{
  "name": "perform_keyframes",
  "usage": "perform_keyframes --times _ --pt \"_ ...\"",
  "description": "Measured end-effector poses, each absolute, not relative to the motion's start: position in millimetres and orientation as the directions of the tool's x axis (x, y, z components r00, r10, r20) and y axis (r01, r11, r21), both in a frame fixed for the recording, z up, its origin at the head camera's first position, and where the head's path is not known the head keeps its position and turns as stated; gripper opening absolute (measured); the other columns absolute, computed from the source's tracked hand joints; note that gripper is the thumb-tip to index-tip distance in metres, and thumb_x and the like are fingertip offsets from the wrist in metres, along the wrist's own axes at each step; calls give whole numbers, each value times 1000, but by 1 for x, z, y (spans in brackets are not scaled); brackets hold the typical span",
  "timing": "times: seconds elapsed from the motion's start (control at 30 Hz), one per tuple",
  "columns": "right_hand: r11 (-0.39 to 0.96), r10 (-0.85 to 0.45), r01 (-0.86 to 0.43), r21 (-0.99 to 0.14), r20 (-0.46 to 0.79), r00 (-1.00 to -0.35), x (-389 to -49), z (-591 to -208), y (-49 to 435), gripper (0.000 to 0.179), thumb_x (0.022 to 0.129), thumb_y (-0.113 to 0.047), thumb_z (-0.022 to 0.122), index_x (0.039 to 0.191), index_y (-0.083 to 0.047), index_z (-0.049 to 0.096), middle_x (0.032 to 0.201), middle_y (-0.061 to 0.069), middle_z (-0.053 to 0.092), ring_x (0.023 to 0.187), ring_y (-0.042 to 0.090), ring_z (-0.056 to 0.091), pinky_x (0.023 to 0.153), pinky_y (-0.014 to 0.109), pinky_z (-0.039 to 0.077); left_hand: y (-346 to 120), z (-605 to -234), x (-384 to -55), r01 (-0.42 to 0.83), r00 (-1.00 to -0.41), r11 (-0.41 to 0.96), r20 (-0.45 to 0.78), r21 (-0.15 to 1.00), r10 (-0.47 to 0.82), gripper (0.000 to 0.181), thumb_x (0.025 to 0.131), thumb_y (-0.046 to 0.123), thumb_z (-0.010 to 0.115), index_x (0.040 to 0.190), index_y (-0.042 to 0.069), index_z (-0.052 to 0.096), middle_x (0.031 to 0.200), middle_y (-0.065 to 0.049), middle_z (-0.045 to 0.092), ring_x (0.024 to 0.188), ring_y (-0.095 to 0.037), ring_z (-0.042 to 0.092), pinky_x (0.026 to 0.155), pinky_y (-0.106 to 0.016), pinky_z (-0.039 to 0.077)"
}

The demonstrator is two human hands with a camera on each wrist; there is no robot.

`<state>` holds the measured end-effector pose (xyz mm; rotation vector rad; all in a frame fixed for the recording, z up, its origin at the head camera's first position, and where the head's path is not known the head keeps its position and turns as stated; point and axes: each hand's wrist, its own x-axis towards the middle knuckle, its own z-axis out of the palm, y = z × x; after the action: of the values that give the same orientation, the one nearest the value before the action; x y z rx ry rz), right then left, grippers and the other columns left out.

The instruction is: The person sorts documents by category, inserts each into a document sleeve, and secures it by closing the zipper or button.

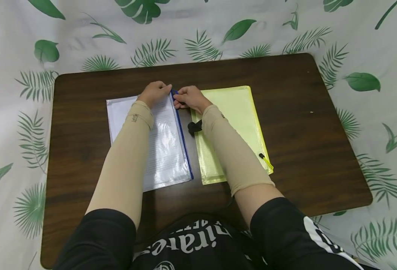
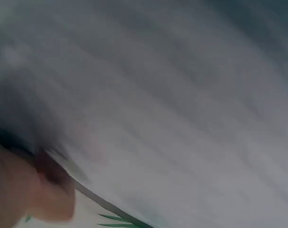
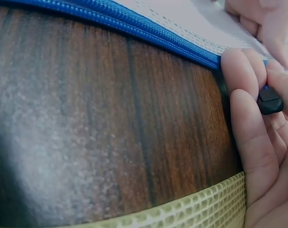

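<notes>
A clear mesh zip pouch [image 1: 166,150] with printed paper inside lies on the table, its blue zipper [image 3: 148,35] along the right side. At the far end of that zipper, my left hand [image 1: 154,93] pinches the pouch's top corner. My right hand [image 1: 192,98] pinches the black-tipped zipper pull [image 3: 271,100] between thumb and fingers, close beside the left hand. The left wrist view is blurred, with pale pouch material filling most of it and part of the left hand [image 2: 34,190] at lower left. Beneath the right forearm lies a yellow mesh zip pouch [image 1: 232,112].
The dark wooden table [image 1: 303,142] has rounded corners, and leaf-patterned cloth [image 1: 218,22] surrounds it. A black-tipped yellow zipper pull [image 1: 266,161] hangs at the yellow pouch's lower right. Near the right wrist is a small black object [image 1: 194,126].
</notes>
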<state>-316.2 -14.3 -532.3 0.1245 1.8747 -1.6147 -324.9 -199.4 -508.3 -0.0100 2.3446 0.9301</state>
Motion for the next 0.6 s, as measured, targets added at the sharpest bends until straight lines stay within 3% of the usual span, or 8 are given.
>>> perform_keyframes --times 0.13,0.4,0.5,0.6 --pt "227 -341 451 -863 -504 -794 -316 -546 -12 23 101 -16 64 114 3 65 87 8 74 77 16 72 73 26 58 -193 -508 -322 -224 -849 780 -510 584 138 51 104 53 47 124 8 63 147 -8 55 145 -31 39 116 -69 -3" --pt "239 -320 406 -882 -466 -825 -313 -558 -13 20 101 -15 64 110 3 66 86 9 72 74 16 71 70 26 57 -194 -513 -325 -180 -862 724 -461 666 211 37 106 28 52 130 4 68 145 -13 56 137 -29 46 118 -45 29" --pt "236 -328 401 -885 -461 -824 -314 -556 -13 21 101 -15 63 111 3 67 86 9 72 74 15 71 71 26 58 -193 -514 -328 -167 -869 702 -440 692 227 33 107 23 52 129 2 67 136 -15 59 124 -28 52 109 -40 39" --pt "240 -334 384 -892 -447 -830 -317 -555 -13 20 101 -15 63 110 3 67 85 8 72 74 15 71 72 27 58 -193 -515 -330 -124 -880 690 -400 713 256 30 107 21 52 124 0 66 126 -16 62 109 -26 53 98 -38 42"
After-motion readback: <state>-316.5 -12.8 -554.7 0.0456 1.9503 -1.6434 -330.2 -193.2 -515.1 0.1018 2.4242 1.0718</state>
